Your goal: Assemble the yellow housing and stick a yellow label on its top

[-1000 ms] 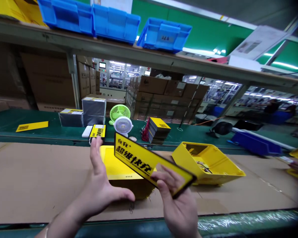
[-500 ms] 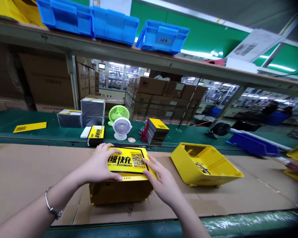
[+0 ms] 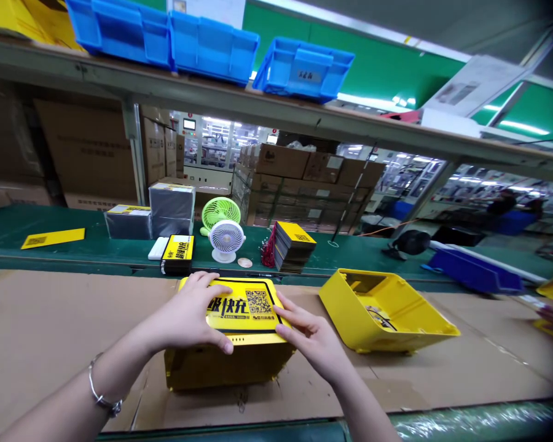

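A yellow plastic housing (image 3: 228, 367) sits in front of me, its shadowed side facing me. On its top lies a yellow label (image 3: 237, 307) with black print, a QR code and a black border. My left hand (image 3: 191, 316) spans the left part of the top, its thumb at the front edge and its fingers toward the far edge, gripping the housing. My right hand (image 3: 311, 334) rests at the label's right side with fingertips on its border, fingers stretched and apart. The left hand hides part of the print.
A second yellow housing (image 3: 382, 313), open side up with wires inside, stands to the right. Behind are a stack of yellow cards (image 3: 295, 245), a white fan (image 3: 227, 239), a green fan (image 3: 216, 212) and a black-yellow box (image 3: 179, 253). Blue bins (image 3: 212, 49) line the shelf above.
The housing and both hands appear slightly lower in view, and my right hand has shifted a little right along the label's edge. The label stays on top.
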{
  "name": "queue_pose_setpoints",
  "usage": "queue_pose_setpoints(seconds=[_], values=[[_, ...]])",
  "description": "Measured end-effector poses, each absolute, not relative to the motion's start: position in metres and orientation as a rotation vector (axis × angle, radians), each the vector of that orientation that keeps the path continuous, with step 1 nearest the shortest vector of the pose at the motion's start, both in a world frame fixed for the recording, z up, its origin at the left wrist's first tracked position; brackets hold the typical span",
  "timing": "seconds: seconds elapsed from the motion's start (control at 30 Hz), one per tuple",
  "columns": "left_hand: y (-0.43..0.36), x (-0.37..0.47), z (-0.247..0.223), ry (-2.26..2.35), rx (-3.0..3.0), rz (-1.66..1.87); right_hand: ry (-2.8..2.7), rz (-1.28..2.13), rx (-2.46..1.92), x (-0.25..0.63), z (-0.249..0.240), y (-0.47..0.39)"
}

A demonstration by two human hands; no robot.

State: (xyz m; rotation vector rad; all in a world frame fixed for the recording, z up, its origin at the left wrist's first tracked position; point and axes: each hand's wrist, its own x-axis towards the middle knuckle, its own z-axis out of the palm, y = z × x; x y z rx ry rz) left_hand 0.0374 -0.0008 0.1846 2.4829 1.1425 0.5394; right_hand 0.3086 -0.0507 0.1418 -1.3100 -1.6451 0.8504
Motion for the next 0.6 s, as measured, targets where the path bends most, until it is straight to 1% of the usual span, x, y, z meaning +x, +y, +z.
queue_pose_setpoints(seconds=[0.2,0.33,0.4,0.47,0.6], values=[[-0.006,0.012,0.169,1.153,2.450,0.488,-1.864,0.870,-1.387,0.319,0.165,-0.043],[-0.013,-0.015,0.157,1.180,2.318,0.546,-1.918,1.100,-1.270,0.326,0.175,-0.021],[-0.015,-0.019,0.154,1.217,2.301,0.545,-1.917,1.159,-1.215,0.325,0.174,-0.003],[-0.016,-0.013,0.155,1.284,2.311,0.530,-1.919,1.010,-1.302,0.320,0.171,0.017],[-0.014,0.022,0.164,1.385,2.396,0.521,-1.933,0.544,-1.565,0.295,0.163,0.044]])
